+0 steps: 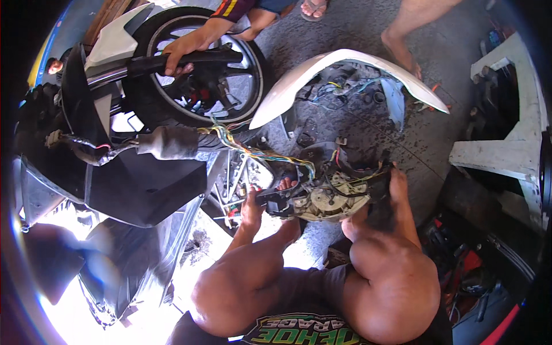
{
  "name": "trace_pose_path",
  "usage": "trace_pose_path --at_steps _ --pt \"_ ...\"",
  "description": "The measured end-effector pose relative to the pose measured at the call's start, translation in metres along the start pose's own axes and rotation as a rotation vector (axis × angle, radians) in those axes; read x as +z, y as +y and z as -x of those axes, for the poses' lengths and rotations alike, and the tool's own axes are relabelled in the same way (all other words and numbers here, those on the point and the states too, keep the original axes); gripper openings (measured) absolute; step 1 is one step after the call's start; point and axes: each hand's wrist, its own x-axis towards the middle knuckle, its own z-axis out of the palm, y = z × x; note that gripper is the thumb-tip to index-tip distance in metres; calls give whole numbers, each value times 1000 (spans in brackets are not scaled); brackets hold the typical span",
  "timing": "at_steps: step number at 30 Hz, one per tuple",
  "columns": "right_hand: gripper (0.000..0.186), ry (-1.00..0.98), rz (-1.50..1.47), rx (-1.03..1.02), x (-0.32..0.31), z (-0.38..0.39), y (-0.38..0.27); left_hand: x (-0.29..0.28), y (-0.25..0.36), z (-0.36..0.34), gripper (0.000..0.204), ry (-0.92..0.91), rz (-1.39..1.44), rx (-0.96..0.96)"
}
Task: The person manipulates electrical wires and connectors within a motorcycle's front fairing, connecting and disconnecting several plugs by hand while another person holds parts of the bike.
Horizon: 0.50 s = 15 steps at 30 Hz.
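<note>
My left hand (251, 204) grips the left end of a dark instrument housing (270, 201) with a pale, dirty plastic back (325, 201), and my right hand (398, 187) holds its right end. The housing is held between my knees and the floor ahead, with my fingers partly hidden by it. Coloured wires (259, 152) run from it leftwards to a wrapped harness sleeve (164, 144) on dark motorcycle bodywork (144, 195). Beyond it a white curved panel (345, 57) lies on the floor, with blue plastic (394, 100) and wiring at its inner side.
Another person's hand (184, 49) holds a black fork tube (144, 66) over a wheel (253, 86). A bare foot (405, 60) stands at upper right. A person (56, 67) shows at far left. Scattered tools (241, 172) lie below the wires. A white wooden stand (494, 149) is at right.
</note>
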Motion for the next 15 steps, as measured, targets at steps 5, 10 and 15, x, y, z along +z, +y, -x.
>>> trace_pose_path --at_steps 5,10,15 --pt "47 -106 -231 1 14 13 -10 -12 -25 -29 41 -112 204 -20" --pt "50 -50 -107 -1 5 7 0 18 -11 -11 41 -64 156 19" --pt "51 -1 -102 37 11 14 -14 10 -19 -18 52 -43 155 37"
